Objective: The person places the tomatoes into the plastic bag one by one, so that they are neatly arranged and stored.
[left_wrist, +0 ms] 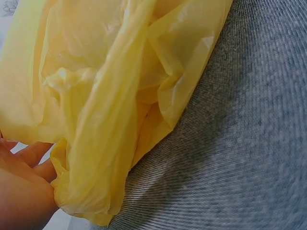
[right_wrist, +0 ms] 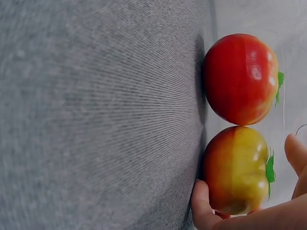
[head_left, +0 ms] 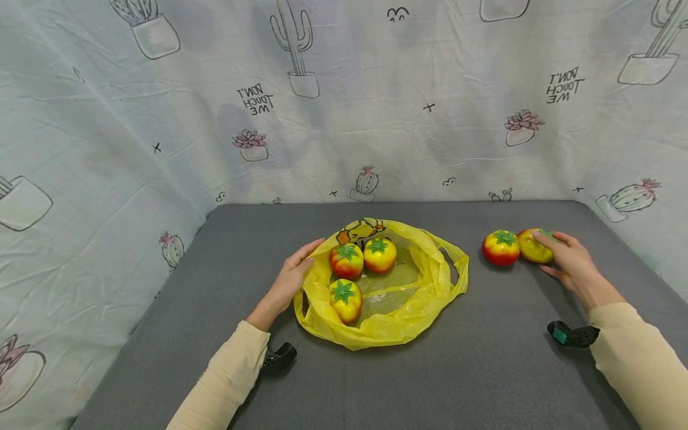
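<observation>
On the table, an open yellow plastic bag [head_left: 441,286] holds three red-and-yellow tomatoes, among them one tomato [head_left: 346,261] at the upper left. My left hand [head_left: 290,275] touches the bag's left rim with extended fingers; in the left wrist view some of those fingers lie behind the bag [left_wrist: 105,124]. At the right, my right hand [head_left: 572,260] has its fingers around a mostly yellow tomato [right_wrist: 235,172] still resting on the table. One finger is raised above its green top. A redder tomato [head_left: 501,248] sits touching it on the left.
The table [head_left: 344,394] has a dark grey cloth. Behind and to the left hangs a pale curtain [head_left: 365,71] printed with cacti. A black wrist device [head_left: 575,334] sits under the right sleeve, and another black device [head_left: 279,356] under the left.
</observation>
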`<state>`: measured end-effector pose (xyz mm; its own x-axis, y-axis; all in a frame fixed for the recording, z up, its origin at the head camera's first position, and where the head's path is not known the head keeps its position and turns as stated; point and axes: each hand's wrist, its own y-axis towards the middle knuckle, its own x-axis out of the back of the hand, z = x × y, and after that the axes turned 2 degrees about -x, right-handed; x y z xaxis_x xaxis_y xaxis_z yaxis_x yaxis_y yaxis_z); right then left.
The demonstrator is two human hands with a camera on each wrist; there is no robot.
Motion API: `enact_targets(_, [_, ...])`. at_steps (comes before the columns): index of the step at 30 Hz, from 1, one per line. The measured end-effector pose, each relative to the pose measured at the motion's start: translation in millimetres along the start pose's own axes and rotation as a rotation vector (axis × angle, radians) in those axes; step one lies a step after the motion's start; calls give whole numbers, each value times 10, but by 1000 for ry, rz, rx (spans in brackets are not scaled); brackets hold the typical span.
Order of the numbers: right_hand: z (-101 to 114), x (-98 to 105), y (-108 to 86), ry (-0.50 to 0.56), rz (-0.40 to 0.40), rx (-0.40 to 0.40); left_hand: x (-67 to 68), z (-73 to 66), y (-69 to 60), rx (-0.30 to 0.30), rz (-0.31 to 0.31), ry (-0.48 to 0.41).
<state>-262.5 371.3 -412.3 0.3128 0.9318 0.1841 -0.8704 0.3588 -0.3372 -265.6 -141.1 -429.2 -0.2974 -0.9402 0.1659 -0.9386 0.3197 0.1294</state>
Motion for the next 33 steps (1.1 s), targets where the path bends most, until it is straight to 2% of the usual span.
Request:
enact_targets(11, [17,-39,2,-174,-24,64,-12,-14,-1,-5,-6,-2])
enact_targets(16, [26,-50,8,-212,-30,66,-11,-14,-5,-5,-9,-5])
enact_targets(24, [18,-56,-8,-207,-33,59,-11,1,-13,-3,-4,-3])
enact_targets(33, [19,-28,-22,-133,-86,65,-1,1,-9,-5,-4,-2])
